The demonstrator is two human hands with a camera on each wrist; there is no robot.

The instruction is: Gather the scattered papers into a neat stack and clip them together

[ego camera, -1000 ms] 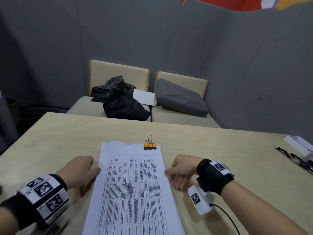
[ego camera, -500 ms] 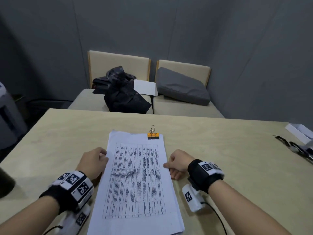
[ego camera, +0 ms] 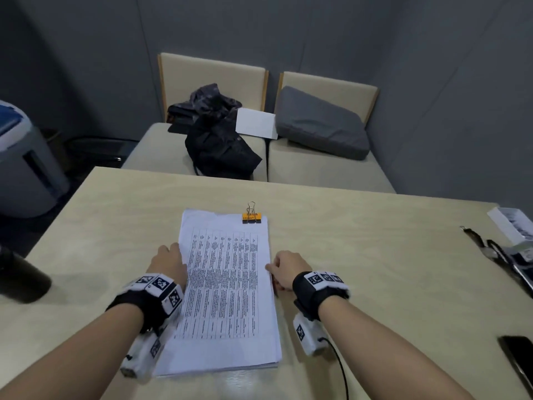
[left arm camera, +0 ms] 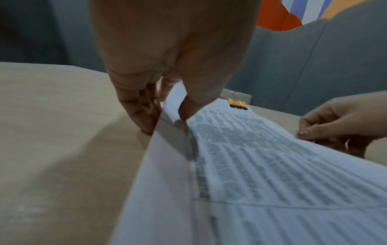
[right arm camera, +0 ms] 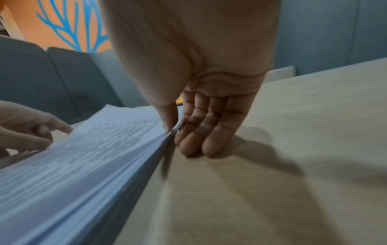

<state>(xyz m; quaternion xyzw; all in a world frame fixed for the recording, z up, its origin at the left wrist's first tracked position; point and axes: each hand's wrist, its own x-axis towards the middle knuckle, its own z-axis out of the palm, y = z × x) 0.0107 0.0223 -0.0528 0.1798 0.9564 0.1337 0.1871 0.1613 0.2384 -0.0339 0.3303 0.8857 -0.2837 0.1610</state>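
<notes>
A stack of printed papers (ego camera: 225,290) lies lengthwise on the table in front of me. An orange and black binder clip (ego camera: 251,217) sits on its far edge near the right corner; I cannot tell whether it clamps every sheet. My left hand (ego camera: 173,255) is at the stack's left edge. In the left wrist view my left hand (left arm camera: 165,122) pinches that slightly lifted edge, thumb on top. My right hand (ego camera: 274,269) is at the right edge. In the right wrist view my right hand (right arm camera: 180,137) has its thumb on the edge and its fingers (right arm camera: 201,136) alongside on the table.
The pale wooden table (ego camera: 375,255) holds a dark bottle (ego camera: 20,281) at the left. At the right are a white box (ego camera: 510,223), a strap with dark items (ego camera: 496,252) and a black phone (ego camera: 519,359). Beyond the table, two chairs hold a black bag (ego camera: 222,148) and a grey cushion (ego camera: 320,125).
Both hands have closed in on the stack's long edges, the left one from further out. The view has tilted down and shows more of the near table.
</notes>
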